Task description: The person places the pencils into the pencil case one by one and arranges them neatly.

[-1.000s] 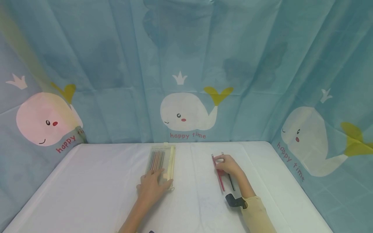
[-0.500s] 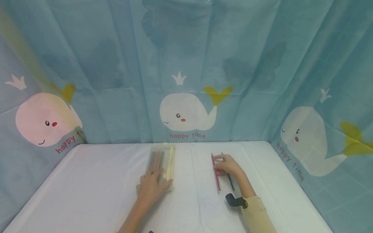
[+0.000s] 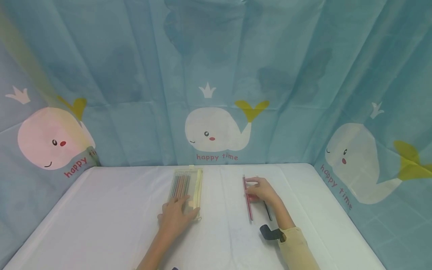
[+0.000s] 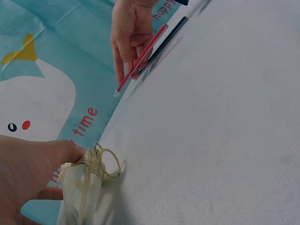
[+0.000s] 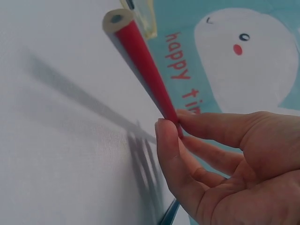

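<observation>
My left hand [image 3: 175, 221] grips the near part of a see-through pencil case [image 3: 197, 183], thumb at its right edge and fingers over its left side. Several pencils [image 3: 181, 183] lie side by side inside the case. In the left wrist view the thumb sits at the end of the case [image 4: 82, 197], beside its zip pull ring [image 4: 110, 164]. On the right, my right hand [image 3: 263, 190] pinches a red pencil [image 3: 249, 208] between thumb and fingertips. Its flat, unsharpened end [image 5: 118, 19] points toward the right wrist camera. A dark pencil [image 3: 268, 212] lies under that hand, partly hidden.
A white cloth covers the table [image 3: 101, 217]. Behind and along both sides hangs a blue curtain [image 3: 135, 131] printed with whales. A black wrist mount [image 3: 270, 233] sticks out at the right sleeve [image 3: 297, 245], low over the cloth.
The red pencil has shifted slightly left and its near end has swung left, away from the dark pencil. My right fingers have moved slightly with it. My left hand and the pencil case stay put.
</observation>
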`<action>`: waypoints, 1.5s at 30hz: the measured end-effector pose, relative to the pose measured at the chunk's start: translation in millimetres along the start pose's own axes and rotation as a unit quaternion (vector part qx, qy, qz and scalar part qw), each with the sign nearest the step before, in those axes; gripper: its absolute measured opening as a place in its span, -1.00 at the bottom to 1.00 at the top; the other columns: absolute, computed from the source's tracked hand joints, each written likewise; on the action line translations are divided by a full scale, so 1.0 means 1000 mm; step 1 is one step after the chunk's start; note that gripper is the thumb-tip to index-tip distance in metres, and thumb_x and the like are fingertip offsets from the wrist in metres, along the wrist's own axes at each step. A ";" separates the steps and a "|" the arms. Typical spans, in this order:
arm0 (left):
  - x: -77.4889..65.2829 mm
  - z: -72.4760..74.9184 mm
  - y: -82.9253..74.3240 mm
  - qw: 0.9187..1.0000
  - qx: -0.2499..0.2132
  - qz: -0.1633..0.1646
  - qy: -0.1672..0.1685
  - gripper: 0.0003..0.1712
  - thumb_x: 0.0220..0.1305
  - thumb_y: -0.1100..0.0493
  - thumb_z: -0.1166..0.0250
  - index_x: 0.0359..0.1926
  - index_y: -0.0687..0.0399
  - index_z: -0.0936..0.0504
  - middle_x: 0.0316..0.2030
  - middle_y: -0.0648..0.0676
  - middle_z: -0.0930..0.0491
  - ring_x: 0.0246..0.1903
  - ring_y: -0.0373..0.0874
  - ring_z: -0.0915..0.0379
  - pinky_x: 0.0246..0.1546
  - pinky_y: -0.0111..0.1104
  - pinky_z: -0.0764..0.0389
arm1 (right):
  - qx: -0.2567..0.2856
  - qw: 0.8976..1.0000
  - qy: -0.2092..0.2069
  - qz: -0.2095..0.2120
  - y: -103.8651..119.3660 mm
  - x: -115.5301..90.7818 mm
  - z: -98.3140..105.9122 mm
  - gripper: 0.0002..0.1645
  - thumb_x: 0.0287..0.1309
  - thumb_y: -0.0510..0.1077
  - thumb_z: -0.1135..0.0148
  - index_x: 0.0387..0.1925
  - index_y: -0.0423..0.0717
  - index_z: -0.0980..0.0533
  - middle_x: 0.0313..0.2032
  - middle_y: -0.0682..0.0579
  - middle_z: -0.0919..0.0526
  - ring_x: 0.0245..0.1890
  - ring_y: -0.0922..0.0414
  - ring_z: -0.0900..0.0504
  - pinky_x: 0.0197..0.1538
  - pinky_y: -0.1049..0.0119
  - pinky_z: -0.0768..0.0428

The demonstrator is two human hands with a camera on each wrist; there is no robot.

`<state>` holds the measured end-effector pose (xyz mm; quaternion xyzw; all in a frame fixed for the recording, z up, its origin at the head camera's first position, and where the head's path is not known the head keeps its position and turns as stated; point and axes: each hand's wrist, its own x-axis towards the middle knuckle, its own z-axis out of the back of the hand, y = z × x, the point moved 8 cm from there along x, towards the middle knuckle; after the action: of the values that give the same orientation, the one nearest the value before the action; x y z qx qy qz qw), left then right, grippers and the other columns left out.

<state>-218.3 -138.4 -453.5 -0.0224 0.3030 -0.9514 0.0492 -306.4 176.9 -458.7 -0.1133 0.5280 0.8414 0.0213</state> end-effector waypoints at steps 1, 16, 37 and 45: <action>0.000 0.000 0.000 1.000 0.000 -0.001 -0.001 -0.22 0.27 -0.25 -0.46 0.37 0.09 -0.59 0.28 0.42 -0.50 0.23 0.49 -0.38 0.08 0.45 -0.38 | 0.001 1.000 0.001 0.001 0.001 0.000 -0.001 -0.37 0.28 -0.36 -0.38 0.36 -0.36 -0.48 -0.19 -0.20 -0.77 -0.42 0.17 -0.72 -0.29 0.29 -0.74; 0.000 0.002 0.000 1.000 0.001 0.002 0.001 -0.21 0.27 -0.23 -0.47 0.37 0.10 -0.59 0.29 0.43 -0.49 0.25 0.50 -0.36 0.10 0.49 -0.36 | -0.007 0.999 0.007 0.035 0.012 -0.001 -0.015 -0.40 0.28 -0.37 -0.38 0.34 -0.37 -0.50 -0.23 -0.17 -0.80 -0.41 0.11 -0.77 -0.24 0.19 -0.78; 0.000 0.002 -0.003 1.000 0.005 0.000 -0.004 -0.23 0.25 -0.23 -0.48 0.35 0.08 -0.61 0.27 0.42 -0.51 0.22 0.48 -0.39 0.08 0.43 -0.40 | 0.011 0.998 0.032 0.052 0.026 0.002 -0.035 -0.41 0.25 -0.41 -0.39 0.31 -0.38 -0.52 -0.28 -0.17 -0.79 -0.44 0.13 -0.74 -0.26 0.20 -0.78; 0.001 0.000 -0.001 1.000 0.006 0.008 0.002 -0.21 0.25 -0.25 -0.48 0.36 0.08 -0.60 0.26 0.41 -0.51 0.22 0.47 -0.39 0.10 0.45 -0.38 | 0.009 0.997 0.043 0.060 0.031 0.005 -0.046 -0.41 0.26 -0.41 -0.38 0.32 -0.40 -0.50 -0.26 -0.19 -0.80 -0.44 0.13 -0.75 -0.26 0.16 -0.79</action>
<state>-219.5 -137.7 -453.0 -0.0175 0.2976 -0.9529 0.0558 -308.6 121.1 -451.3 -0.1174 0.5415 0.8309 -0.0511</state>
